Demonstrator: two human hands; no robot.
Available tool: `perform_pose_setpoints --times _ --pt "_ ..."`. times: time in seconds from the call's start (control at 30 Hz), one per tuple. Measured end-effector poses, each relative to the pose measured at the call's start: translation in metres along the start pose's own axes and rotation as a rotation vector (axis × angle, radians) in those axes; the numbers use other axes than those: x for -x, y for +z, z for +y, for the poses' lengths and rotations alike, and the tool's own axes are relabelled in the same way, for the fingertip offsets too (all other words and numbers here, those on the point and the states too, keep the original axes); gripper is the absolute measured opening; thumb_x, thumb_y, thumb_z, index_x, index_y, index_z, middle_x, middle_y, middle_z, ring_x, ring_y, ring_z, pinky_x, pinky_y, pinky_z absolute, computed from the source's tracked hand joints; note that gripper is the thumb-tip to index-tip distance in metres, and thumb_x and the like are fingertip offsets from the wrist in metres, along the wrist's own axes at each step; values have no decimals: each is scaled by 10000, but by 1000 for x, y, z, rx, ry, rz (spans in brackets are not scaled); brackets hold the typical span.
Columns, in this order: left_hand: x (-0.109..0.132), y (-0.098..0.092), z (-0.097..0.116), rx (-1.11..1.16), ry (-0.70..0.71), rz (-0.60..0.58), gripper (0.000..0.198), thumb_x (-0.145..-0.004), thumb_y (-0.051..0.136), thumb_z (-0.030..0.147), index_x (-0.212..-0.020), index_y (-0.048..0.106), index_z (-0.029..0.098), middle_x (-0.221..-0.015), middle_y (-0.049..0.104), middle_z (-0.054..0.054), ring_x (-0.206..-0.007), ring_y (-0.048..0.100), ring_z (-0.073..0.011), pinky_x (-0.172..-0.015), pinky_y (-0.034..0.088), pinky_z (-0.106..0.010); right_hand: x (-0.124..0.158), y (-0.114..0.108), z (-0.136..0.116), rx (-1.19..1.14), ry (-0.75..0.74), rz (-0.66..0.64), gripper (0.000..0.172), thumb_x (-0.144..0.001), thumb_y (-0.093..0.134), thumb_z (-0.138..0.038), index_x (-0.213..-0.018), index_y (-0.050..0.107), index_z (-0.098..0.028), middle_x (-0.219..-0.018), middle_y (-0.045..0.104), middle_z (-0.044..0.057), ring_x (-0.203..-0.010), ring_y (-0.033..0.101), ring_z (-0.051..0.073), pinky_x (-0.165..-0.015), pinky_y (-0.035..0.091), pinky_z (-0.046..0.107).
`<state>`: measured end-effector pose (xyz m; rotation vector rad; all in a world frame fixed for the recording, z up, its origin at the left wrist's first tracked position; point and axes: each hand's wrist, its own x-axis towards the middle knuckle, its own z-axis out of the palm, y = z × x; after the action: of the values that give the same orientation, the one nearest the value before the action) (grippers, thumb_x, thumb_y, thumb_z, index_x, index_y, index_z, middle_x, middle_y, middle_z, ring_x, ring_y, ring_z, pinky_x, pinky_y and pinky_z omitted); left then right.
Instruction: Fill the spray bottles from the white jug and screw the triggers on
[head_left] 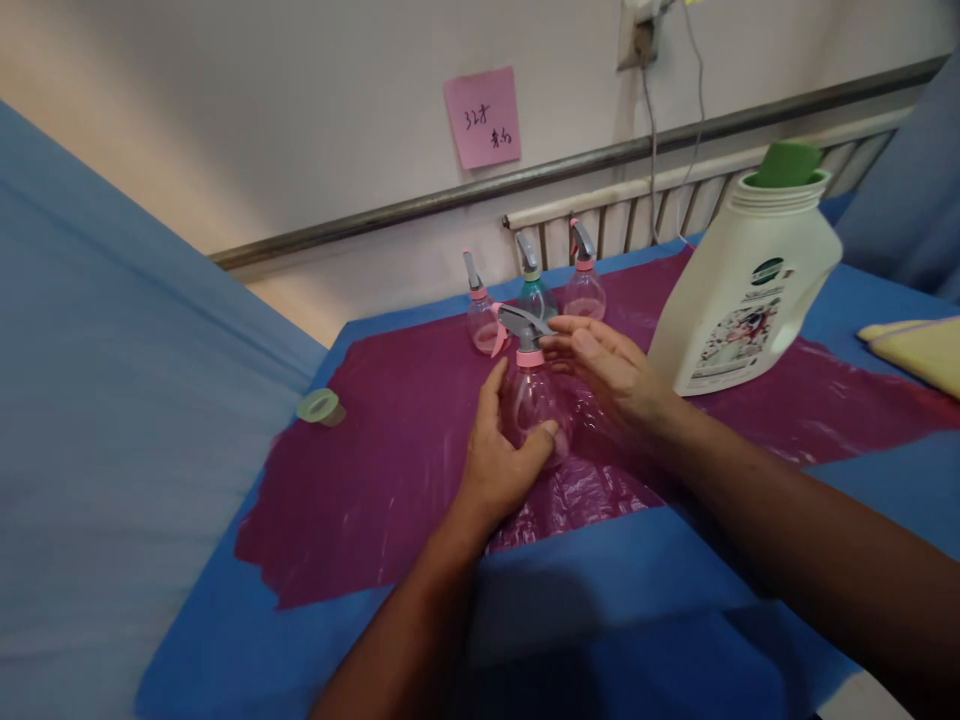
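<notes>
A clear spray bottle [534, 398] with a pink collar and grey trigger head stands on the purple plastic sheet [390, 450]. My left hand [499, 455] wraps round its round body from the left. My right hand [607, 375] is at the right of the trigger head, fingertips touching it. Three more small spray bottles stand in a row behind: a pink-collared one [480, 312], a teal one [534, 285] and another pink one [583, 280].
A large white detergent jug [742, 290] with a green cap stands at the right on the sheet. A roll of green tape [321, 406] lies at the left. A yellow cloth [919, 350] is at the far right. The blue-covered table [600, 590] backs onto a wall with a pink note [482, 117].
</notes>
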<state>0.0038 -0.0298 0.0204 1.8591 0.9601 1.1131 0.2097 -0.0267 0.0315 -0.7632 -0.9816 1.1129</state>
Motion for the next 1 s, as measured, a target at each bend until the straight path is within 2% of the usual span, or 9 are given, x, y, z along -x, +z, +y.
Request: perform_pose_setpoints --times 0.13,0.23,0.33,0.43,0.57,0.7,0.8,1.0 --pt "-7 -5 1 85 0 55 865 -953 754 284 -1736 387 326 -1816 478 -128 -1676 502 -331 -1389 445 -560 -2 -5 3 100 -50 109 574 -974 792 -761 -1259 749 -265 -1218 828 84 -1120 769 240 -1006 620 421" --pt "-9 -17 12 88 -45 159 837 -949 793 344 -1702 429 316 -1726 583 -135 -1571 623 -328 -1309 543 -516 -4 -9 4 198 -79 162 601 -952 807 -775 -1239 733 -252 -1162 832 88 -1046 771 239 -969 630 433" --pt "-8 -39 25 68 -58 260 724 -927 842 365 -1590 557 307 -1561 705 -120 -1444 713 -328 -1223 607 -509 -5 -10 8 249 -116 176 616 -947 806 -779 -1250 726 -249 -1129 831 80 -1026 761 236 -966 626 437" --pt "-10 -69 27 -61 -4 376 675 -864 907 351 -1484 644 297 -1494 734 -97 -1417 713 -325 -1255 570 -516 -4 -8 12 278 -137 160 581 -965 810 -732 -1271 729 -245 -1116 830 72 -1028 763 234 -989 614 444" --pt "-27 -114 4 -235 -63 473 653 -822 938 410 -1404 683 260 -1390 770 -93 -1237 768 -316 -1181 611 -519 0 -4 15 318 -134 127 505 -969 842 -637 -1269 739 -243 -1104 834 75 -1043 777 250 -968 620 450" --pt "-56 -143 -31 -374 -151 518 639 -830 906 345 -1405 658 219 -1415 756 -130 -1323 730 -340 -1242 558 -536 7 1 16 402 -156 81 416 -1014 810 -575 -1282 757 -261 -1179 842 88 -1093 793 269 -1016 631 493" --pt "-77 -147 -52 -428 -178 505 638 -838 875 289 -1428 646 203 -1467 733 -154 -1405 690 -364 -1309 484 -571 12 1 16 482 -171 45 383 -1034 793 -559 -1292 767 -277 -1210 847 91 -1127 806 291 -1047 638 529" --pt "-117 -135 -78 -427 -171 434 717 -793 922 274 -1447 641 197 -1521 708 -179 -1458 656 -390 -1313 462 -576 15 -2 17 589 -206 -3 332 -1055 759 -540 -1284 767 -299 -1186 853 87 -1088 822 308 -1003 660 548"
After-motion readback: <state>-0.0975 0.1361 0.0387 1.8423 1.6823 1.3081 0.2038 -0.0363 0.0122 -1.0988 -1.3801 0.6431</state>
